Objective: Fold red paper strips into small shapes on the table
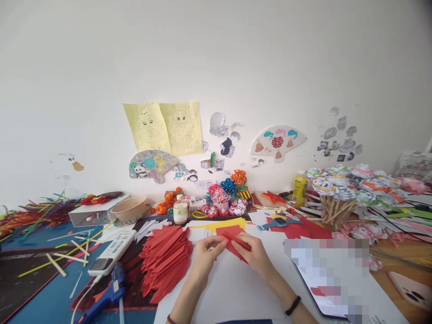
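Both hands meet over white paper [243,288] at the middle of the table. Between them is a piece of red paper [232,245], creased and tilted. My left hand [209,252] pinches its left edge with thumb and fingertips. My right hand [251,252] grips the right side, its thumb lying across the paper. Just left of my left hand lies a heap of folded red paper pieces [167,261]. Behind my hands are yellow paper [219,223] and more red paper, partly hidden by the fingers.
A blue glue gun [110,292] and a white power strip [113,252] lie to the left. A tablet [317,288], partly blurred out, rests at right. Behind stand a small bottle [180,210] and craft flowers [221,198]. Bundled paper flowers on sticks [337,211] lie far right.
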Motion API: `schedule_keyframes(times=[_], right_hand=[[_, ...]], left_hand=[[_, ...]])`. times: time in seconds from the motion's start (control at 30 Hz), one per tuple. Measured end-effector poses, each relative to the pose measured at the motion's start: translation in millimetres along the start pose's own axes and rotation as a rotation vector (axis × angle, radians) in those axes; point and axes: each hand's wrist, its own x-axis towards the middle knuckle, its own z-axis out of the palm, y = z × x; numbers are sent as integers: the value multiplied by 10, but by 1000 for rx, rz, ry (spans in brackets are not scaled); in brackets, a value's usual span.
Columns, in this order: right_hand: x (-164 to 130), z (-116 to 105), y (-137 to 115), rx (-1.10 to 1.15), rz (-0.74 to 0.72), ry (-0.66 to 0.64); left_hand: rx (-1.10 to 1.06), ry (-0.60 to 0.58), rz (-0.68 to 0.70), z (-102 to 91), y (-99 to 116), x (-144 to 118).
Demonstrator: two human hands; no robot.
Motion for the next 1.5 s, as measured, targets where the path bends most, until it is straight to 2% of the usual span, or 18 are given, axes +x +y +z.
schedule_keyframes(times=[0.2,0.4,0.77,0.97,1.17,1.5], right_hand=[[-10,16,65,-10,75,-48],[12,17,154,-9,95,-142],[-16,-1,69,-8,93,-116],[6,45,155,-20,107,-100],[3,44,135,24,116,-126],[-1,45,153,-2,85,-115]], left_hand=[[112,44,21,-10,-23,12],[210,70,109,-16,-46,30],[283,64,147,-34,-90,42],[356,55,180,-47,-84,40],[284,-46,174,-68,-12,24],[182,-38,101,-71,-37,17]])
